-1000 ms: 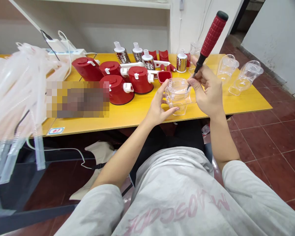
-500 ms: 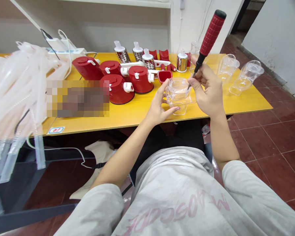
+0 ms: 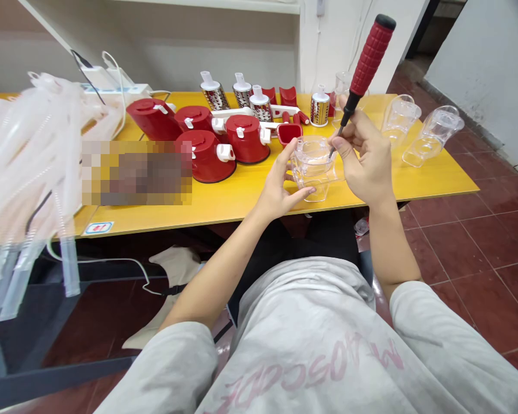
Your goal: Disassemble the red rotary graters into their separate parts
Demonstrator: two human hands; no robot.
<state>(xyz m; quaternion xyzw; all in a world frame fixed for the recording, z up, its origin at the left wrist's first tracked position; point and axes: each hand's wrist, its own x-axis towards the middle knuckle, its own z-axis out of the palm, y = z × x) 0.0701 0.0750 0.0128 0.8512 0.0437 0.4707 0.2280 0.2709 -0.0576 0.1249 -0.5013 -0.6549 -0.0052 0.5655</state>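
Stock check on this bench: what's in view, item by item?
red-handled screwdriver: 1, red and black, tip at the held housing
held plastic housing: 1, clear, between the hands
standing plastic housings: 3, clear, right end of table
lidded containers: 4, red with white fittings, left of the hands
steel grater drums: 4, silver with white tops, back of table
small cup: 1, red, behind the held housing
table: 1, yellow, in front of the person
power strip: 1, white, back left
tubing bundle: 1, translucent, left foreground, blurred
left hand: 1, on the held housing
right hand: 1, gripping the screwdriver
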